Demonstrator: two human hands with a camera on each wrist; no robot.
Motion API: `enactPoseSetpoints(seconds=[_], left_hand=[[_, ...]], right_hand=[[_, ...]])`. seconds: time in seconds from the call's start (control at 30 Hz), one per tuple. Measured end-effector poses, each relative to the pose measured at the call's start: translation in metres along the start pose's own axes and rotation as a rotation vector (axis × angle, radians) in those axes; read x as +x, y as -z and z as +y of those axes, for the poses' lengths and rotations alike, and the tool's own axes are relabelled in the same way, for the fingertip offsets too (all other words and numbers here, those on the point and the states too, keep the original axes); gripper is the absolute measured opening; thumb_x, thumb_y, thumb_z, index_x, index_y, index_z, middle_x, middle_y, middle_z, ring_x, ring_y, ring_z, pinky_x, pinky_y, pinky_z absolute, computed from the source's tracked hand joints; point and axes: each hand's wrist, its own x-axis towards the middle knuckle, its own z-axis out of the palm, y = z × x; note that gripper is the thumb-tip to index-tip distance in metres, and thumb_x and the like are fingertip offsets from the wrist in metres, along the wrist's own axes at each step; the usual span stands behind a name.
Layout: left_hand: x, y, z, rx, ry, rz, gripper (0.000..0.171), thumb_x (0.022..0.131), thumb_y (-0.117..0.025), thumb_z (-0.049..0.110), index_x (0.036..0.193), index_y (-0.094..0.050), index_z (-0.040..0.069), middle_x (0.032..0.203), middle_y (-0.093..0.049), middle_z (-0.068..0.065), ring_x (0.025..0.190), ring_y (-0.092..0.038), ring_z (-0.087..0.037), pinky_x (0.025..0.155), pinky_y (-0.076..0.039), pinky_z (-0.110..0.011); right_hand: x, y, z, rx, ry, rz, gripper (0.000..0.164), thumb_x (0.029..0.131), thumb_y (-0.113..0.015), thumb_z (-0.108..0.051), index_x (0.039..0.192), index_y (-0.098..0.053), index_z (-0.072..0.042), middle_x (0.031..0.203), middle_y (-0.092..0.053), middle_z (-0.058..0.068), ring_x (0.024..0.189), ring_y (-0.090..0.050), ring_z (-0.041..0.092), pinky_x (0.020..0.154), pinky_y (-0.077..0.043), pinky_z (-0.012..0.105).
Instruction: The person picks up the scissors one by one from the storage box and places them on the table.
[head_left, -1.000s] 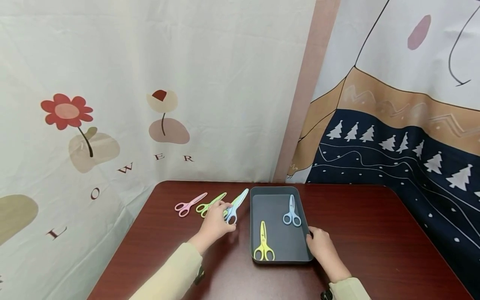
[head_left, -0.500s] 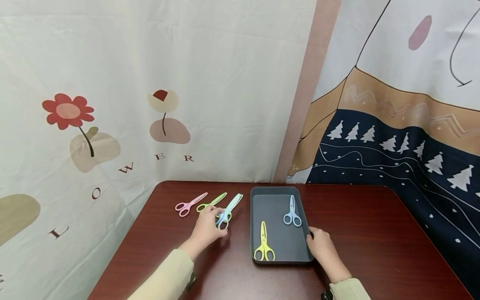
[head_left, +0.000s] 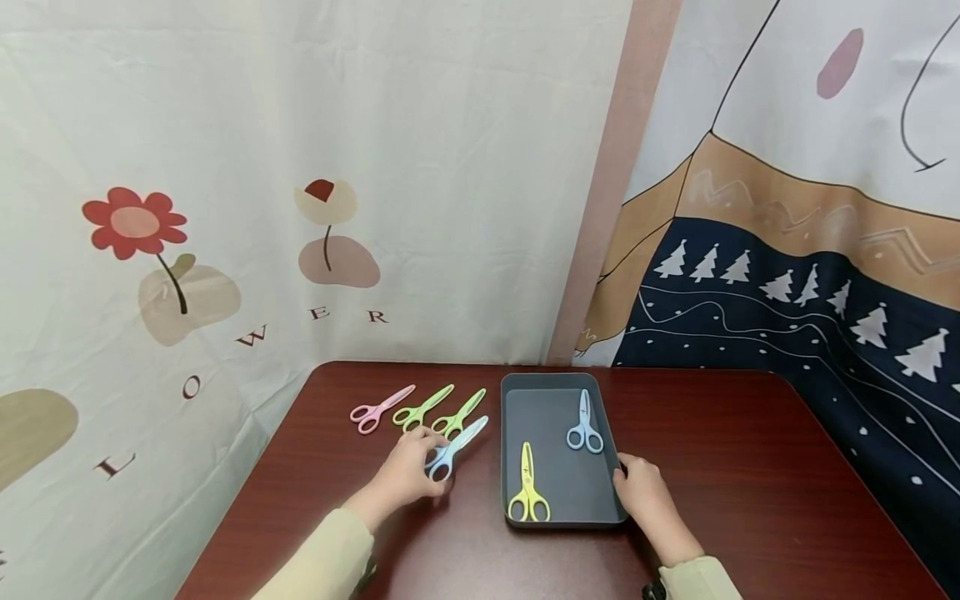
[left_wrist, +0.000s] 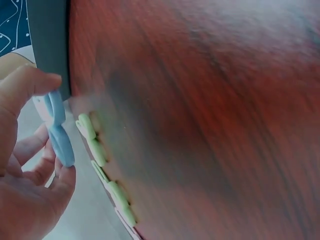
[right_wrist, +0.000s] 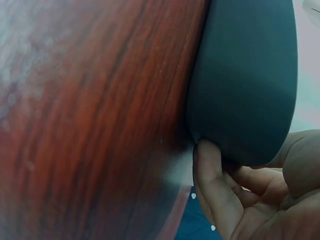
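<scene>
Light blue scissors [head_left: 455, 450] are pinched at their handle loops between the thumb and fingers of my left hand [head_left: 408, 467], blades pointing away and to the right. In the left wrist view, the blue handle loops [left_wrist: 59, 127] show above the table. My right hand [head_left: 643, 490] holds the right wall of a dark grey tray [head_left: 558, 512]; in the right wrist view, fingers [right_wrist: 212, 180] press against the tray's edge. Inside the tray lie yellow scissors [head_left: 528, 492] at the near left and another light blue pair [head_left: 584, 429] at the far right.
Beyond my left hand, pink scissors [head_left: 378, 411], green scissors [head_left: 426, 404] and a second green pair [head_left: 467, 408] lie in a row on the dark red-brown table [head_left: 750, 467]. A printed curtain [head_left: 450, 208] hangs behind the table's far edge.
My left hand has moved left and towards me, carrying the blue scissors away from the nearest green pair, which now shows more fully. The right hand and tray have stayed still.
</scene>
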Motion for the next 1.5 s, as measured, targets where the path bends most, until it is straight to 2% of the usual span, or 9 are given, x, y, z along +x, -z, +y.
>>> enactPoseSetpoints(seconds=[0.17, 0.4, 0.5, 0.67, 0.9, 1.13, 1.5], left_hand=[[-0.007, 0.001, -0.005, 0.008, -0.051, -0.068, 0.050, 0.053, -0.085, 0.022, 0.098, -0.068, 0.011, 0.096, -0.055, -0.001, 0.091, -0.050, -0.020, 0.075, -0.042, -0.033], [-0.013, 0.002, -0.012, 0.027, -0.063, -0.165, 0.051, 0.056, -0.085, 0.021, 0.102, -0.067, 0.007, 0.096, -0.055, -0.002, 0.087, -0.048, -0.018, 0.073, -0.042, -0.030], [-0.016, 0.004, -0.015, 0.022, -0.072, -0.185, 0.052, 0.055, -0.085, 0.019, 0.102, -0.067, 0.005, 0.094, -0.055, -0.003, 0.086, -0.049, -0.018, 0.072, -0.043, -0.029], [-0.019, 0.006, -0.018, -0.006, -0.089, -0.204, 0.052, 0.055, -0.086, 0.018, 0.101, -0.067, 0.002, 0.092, -0.055, -0.004, 0.083, -0.051, -0.019, 0.070, -0.043, -0.026], [-0.021, 0.007, -0.024, -0.017, -0.067, -0.235, 0.053, 0.057, -0.086, 0.018, 0.103, -0.067, 0.001, 0.093, -0.054, -0.003, 0.082, -0.051, -0.017, 0.069, -0.043, -0.024], [-0.023, 0.010, -0.024, -0.023, -0.042, -0.234, 0.052, 0.058, -0.087, 0.020, 0.102, -0.067, 0.001, 0.094, -0.055, -0.005, 0.083, -0.052, -0.018, 0.070, -0.044, -0.025], [-0.025, 0.007, -0.021, -0.037, -0.028, -0.218, 0.053, 0.057, -0.089, 0.024, 0.100, -0.068, 0.002, 0.091, -0.056, -0.003, 0.081, -0.053, -0.017, 0.069, -0.045, -0.026]], right_hand=[[0.000, 0.000, 0.001, 0.010, 0.000, 0.002, 0.036, 0.090, -0.050, -0.004, 0.122, -0.055, 0.013, 0.120, -0.056, 0.034, 0.107, -0.057, 0.045, 0.080, -0.050, 0.050], [0.000, -0.001, 0.002, 0.013, 0.004, -0.003, 0.036, 0.090, -0.050, -0.004, 0.122, -0.054, 0.014, 0.120, -0.056, 0.034, 0.108, -0.056, 0.045, 0.081, -0.050, 0.051], [0.000, -0.001, 0.002, 0.008, 0.016, 0.008, 0.036, 0.090, -0.050, -0.004, 0.121, -0.055, 0.014, 0.119, -0.056, 0.034, 0.107, -0.057, 0.045, 0.081, -0.050, 0.051], [0.000, -0.001, 0.002, 0.013, 0.011, 0.004, 0.036, 0.090, -0.050, -0.004, 0.121, -0.055, 0.014, 0.119, -0.056, 0.034, 0.107, -0.057, 0.045, 0.080, -0.050, 0.051], [-0.001, 0.001, 0.001, 0.002, 0.008, 0.000, 0.036, 0.091, -0.051, -0.004, 0.122, -0.055, 0.013, 0.120, -0.056, 0.034, 0.105, -0.058, 0.045, 0.077, -0.050, 0.049], [0.000, 0.001, 0.000, 0.004, 0.010, 0.002, 0.036, 0.090, -0.051, -0.004, 0.121, -0.055, 0.014, 0.119, -0.056, 0.034, 0.106, -0.057, 0.045, 0.079, -0.050, 0.050], [0.001, 0.001, 0.000, 0.015, -0.012, -0.022, 0.038, 0.091, -0.050, -0.005, 0.125, -0.052, 0.013, 0.122, -0.054, 0.035, 0.095, -0.062, 0.038, 0.068, -0.049, 0.041]])
